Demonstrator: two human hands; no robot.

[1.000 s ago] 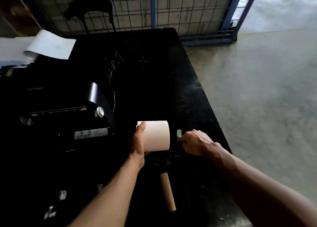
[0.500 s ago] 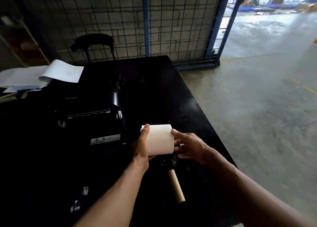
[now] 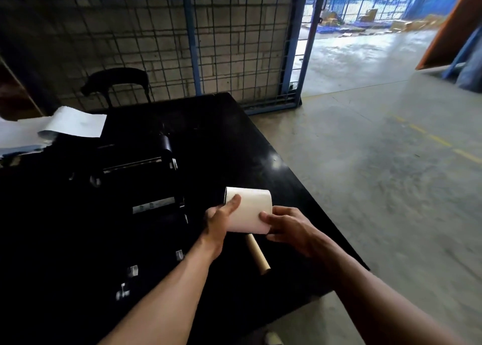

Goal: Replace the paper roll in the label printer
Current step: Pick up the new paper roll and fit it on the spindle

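A white paper roll (image 3: 251,209) is held above the black table (image 3: 229,141), between both hands. My left hand (image 3: 219,220) grips its left end, thumb lying across the top. My right hand (image 3: 285,227) holds its right end with the fingertips on the paper. The black label printer (image 3: 140,172) stands to the left of the roll with its lid open; its inside is too dark to make out. A bare brown cardboard core (image 3: 258,254) lies on the table just below the roll.
White paper sheets (image 3: 67,125) lie at the table's far left. A black chair (image 3: 117,80) stands behind the table against a wire mesh fence (image 3: 234,44). The table's right edge drops to a concrete floor (image 3: 378,175).
My right hand has moved in from beside the roll and taken hold of its right end. The camera has tilted up, so everything sits lower in the view.
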